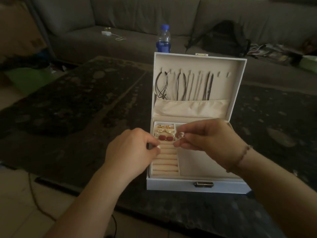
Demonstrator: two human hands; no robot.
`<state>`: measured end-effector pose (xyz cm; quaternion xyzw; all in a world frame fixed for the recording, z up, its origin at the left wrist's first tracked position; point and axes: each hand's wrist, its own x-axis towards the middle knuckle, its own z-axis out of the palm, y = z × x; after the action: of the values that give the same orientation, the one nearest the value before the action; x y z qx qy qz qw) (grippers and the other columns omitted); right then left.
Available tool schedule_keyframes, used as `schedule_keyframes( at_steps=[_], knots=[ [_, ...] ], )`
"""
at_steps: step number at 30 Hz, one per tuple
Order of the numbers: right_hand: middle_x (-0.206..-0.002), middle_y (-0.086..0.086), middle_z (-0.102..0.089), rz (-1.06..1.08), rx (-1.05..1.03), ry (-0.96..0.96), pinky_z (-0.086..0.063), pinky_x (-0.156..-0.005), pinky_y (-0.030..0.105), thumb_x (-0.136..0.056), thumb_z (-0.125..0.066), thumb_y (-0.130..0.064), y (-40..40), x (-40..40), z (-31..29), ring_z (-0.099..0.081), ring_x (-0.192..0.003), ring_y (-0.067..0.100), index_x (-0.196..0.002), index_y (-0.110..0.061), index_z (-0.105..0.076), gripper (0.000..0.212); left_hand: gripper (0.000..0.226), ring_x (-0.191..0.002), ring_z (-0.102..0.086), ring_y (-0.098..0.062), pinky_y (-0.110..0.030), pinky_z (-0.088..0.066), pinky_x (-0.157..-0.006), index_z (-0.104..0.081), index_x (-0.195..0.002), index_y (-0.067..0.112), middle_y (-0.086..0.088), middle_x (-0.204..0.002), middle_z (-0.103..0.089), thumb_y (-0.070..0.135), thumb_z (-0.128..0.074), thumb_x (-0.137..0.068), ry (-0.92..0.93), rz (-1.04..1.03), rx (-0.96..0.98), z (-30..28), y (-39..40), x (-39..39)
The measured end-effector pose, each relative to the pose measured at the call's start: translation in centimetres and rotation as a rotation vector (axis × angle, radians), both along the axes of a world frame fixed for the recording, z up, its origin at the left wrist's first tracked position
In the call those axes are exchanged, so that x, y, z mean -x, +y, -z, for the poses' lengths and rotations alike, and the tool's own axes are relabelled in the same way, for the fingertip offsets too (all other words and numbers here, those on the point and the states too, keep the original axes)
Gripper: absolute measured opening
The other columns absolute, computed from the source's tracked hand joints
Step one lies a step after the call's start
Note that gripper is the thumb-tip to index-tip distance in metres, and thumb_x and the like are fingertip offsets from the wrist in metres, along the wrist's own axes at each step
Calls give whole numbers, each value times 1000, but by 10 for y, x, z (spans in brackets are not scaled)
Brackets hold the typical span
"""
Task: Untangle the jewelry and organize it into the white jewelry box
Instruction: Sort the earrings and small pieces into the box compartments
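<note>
Right grip [202, 136] pinching clear earring [181, 135] above white jewelry box [197, 184], left grip [132, 152] pinching something unseen; necklaces [185, 86] hung, earrings [163, 132] stowed, ring rolls [165, 160] bare.

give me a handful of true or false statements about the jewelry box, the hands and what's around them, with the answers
1. The lid of the jewelry box stands open. True.
2. The necklaces lie in a heap on the table. False: they hang from notches inside the lid.
3. The two red earrings sit in the small compartment at the box's back left. True.
4. The right hand lies flat on the table. False: it is raised over the box, its fingers pinching a small clear piece.
5. The water bottle stands behind the box. True.
6. The left hand holds the bottle. False: its fingers are pinched together over the ring rolls.
</note>
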<state>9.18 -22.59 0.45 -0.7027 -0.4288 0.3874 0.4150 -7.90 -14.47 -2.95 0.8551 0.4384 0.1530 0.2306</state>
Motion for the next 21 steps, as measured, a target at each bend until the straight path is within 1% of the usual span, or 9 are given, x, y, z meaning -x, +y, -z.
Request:
schedule_keyframes(
  at_steps=[1,3,5,7,9,11,14,18,21],
  knots=[
    [-76,-5,-75,-6,-19,-99,-50,-60,6,-92,-59,-4,4,1,3,-70,-74,-1,-103,-15,-70,20,25,-40,-44,1,-12,-24,-39,-70,-116,38,27,-61,-47,40,-67,-92,-18,12,13,0,1,1],
    [-72,-16,-70,-49,-68,-388,-45,-58,2,-92,-61,-10,10,2,10,-66,-69,-7,-102,-24,-71,20,27,-42,-47,9,-12,-24,-38,-70,-117,37,18,-51,-45,38,-69,-90,-57,28,27,0,3,2],
    [-81,-26,-63,-101,-107,-672,-41,-61,-3,-91,-63,-18,13,2,15,-61,-69,-7,-106,-30,-71,21,29,-43,-47,10,-11,-25,-38,-69,-119,37,14,-47,-37,37,-70,-90,-84,31,19,1,3,3],
    [-90,-23,-61,-175,-116,-832,-38,-65,-4,-90,-65,-23,15,0,18,-51,-69,-13,-108,-31,-71,21,27,-44,-48,11,-11,-26,-37,-69,-118,36,14,-47,-35,36,-69,-91,-99,33,12,0,3,3],
    [-96,-15,-67,-262,-134,-885,-37,-71,-5,-89,-67,-22,16,0,22,-46,-70,-16,-106,-29,-73,19,24,-44,-47,12,-11,-26,-37,-71,-116,36,15,-48,-33,35,-68,-91,-100,38,4,1,2,4],
    [-98,-10,-71,-296,-167,-899,-36,-71,-5,-87,-70,-21,17,-2,24,-46,-69,-14,-103,-26,-75,18,22,-43,-47,8,-12,-26,-37,-71,-114,35,15,-48,-32,35,-67,-92,-91,37,-1,1,2,4],
    [-99,-6,-72,-328,-176,-920,-36,-68,-2,-85,-72,-19,18,-5,25,-51,-76,-6,-103,-24,-75,19,20,-39,-40,-4,-11,-26,-40,-72,-112,35,15,-48,-31,35,-66,-93,-86,24,-11,1,2,3],
    [-99,-5,-73,-368,-186,-973,-33,-75,-1,-84,-74,-15,19,-8,22,-55,-83,-3,-102,-24,-76,21,20,-40,-36,-6,-12,-24,-41,-72,-112,36,14,-48,-31,36,-65,-93,-80,16,-19,1,2,3],
    [-103,-5,-73,-411,-179,-1010,-37,-83,6,-86,-72,-16,21,-7,23,-65,-92,7,-105,-24,-75,22,20,-40,-37,-6,-13,-23,-41,-72,-111,36,14,-48,-33,37,-65,-93,-76,15,-32,1,2,3]
  ],
)
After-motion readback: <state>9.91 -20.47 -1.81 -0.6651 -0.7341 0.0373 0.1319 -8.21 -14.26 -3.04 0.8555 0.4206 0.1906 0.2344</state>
